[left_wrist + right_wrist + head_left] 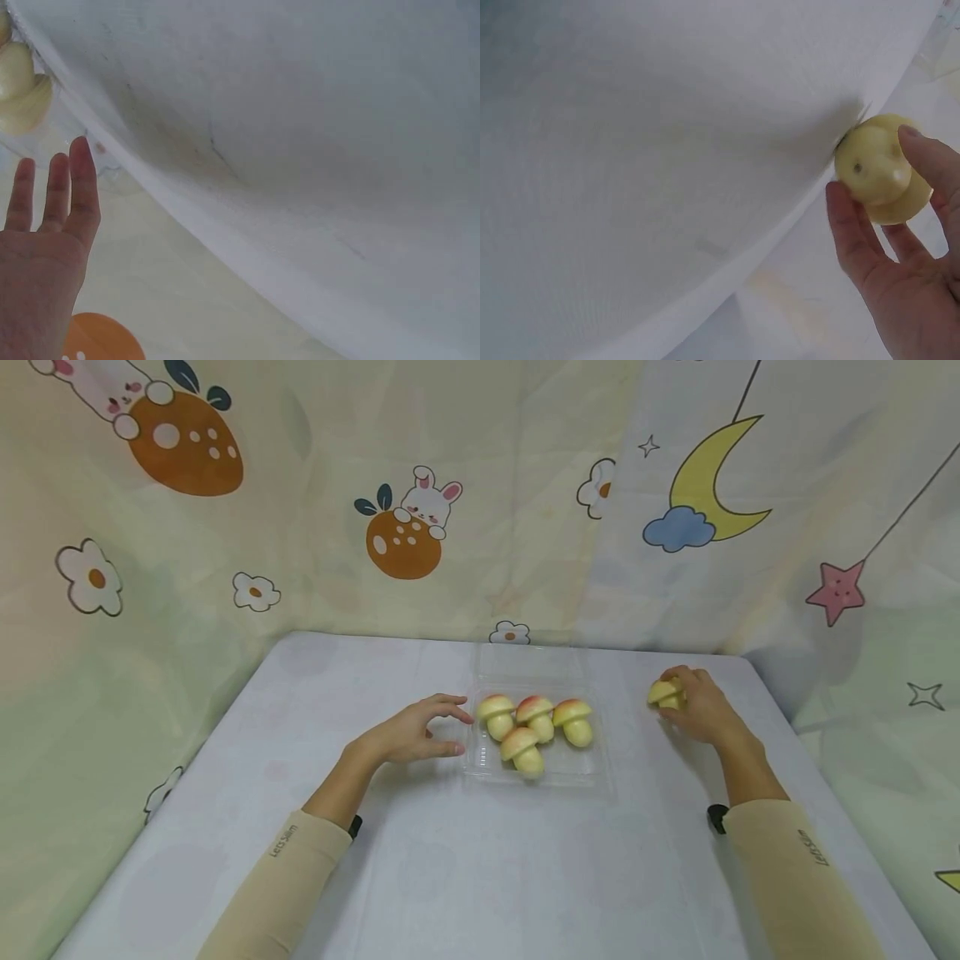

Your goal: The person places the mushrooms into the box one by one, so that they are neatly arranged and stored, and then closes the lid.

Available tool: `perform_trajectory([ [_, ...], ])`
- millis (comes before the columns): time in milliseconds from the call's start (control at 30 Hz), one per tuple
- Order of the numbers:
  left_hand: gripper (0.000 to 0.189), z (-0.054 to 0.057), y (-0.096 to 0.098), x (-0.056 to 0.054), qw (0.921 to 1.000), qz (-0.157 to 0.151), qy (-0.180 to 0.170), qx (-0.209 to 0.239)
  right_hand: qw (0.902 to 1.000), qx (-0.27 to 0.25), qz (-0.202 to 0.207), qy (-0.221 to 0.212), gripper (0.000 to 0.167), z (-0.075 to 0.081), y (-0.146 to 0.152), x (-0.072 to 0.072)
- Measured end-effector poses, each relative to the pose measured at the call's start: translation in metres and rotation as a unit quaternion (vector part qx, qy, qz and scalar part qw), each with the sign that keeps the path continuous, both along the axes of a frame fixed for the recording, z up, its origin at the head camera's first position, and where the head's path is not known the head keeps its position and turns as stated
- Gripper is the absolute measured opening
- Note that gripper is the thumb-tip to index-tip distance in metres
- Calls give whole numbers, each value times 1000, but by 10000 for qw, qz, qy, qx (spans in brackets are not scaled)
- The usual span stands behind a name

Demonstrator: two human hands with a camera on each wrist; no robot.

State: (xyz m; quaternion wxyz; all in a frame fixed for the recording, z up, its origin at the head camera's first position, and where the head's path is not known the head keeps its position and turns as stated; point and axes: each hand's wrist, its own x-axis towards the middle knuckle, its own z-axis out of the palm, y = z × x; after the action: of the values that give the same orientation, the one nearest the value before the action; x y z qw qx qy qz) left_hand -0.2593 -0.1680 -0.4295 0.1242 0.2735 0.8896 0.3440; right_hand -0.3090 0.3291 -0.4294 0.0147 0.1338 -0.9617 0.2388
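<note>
A clear plastic box (487,764) lies on the table with several mushroom-shaped pieces in it. They have pale yellow stems and yellow caps tinged red, such as this mushroom (576,723) on the right. Beside the box's left wall is my left hand (408,731), fingers relaxed and apart, holding nothing. Its fingers also show in the left wrist view. Over to the right, my right hand (699,706) grips another yellow mushroom (876,169) between thumb and fingers, at table height. Whether that piece touches the table I cannot tell.
The clear lid (528,664) stands behind the box on its far side. A white cloth covers the table (450,868). Printed fabric (510,510) with rabbits, flowers and a moon hangs close behind the table's far edge and along its sides.
</note>
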Motion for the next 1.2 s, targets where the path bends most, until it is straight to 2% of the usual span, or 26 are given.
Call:
perform_trajectory([
  [100, 50, 0, 0, -1, 10000, -50, 39, -35, 9999, -87, 69, -4, 53, 0, 2, 1],
  [367, 50, 4, -1, -4, 10000, -80, 16, 29, 9963, -695, 262, -432, 63, 1, 1, 5],
  [700, 50, 5, 0, -4, 10000, -55, 14, 30, 9924, -1084, 549, -184, 61, 12, -10, 16],
  [833, 50, 4, 0, -4, 10000, -47, 14, 26, 9842, -1548, 862, -81, 59, 15, -16, 20],
  [1033, 51, -1, -3, -4, 10000, 14, -31, 32, 9617, -2494, 1132, -80, 57, 16, -30, 25],
  [1200, 50, -3, -1, -1, 10000, 25, -77, 58, 9566, -2646, 1219, -63, 58, 15, -36, 30],
])
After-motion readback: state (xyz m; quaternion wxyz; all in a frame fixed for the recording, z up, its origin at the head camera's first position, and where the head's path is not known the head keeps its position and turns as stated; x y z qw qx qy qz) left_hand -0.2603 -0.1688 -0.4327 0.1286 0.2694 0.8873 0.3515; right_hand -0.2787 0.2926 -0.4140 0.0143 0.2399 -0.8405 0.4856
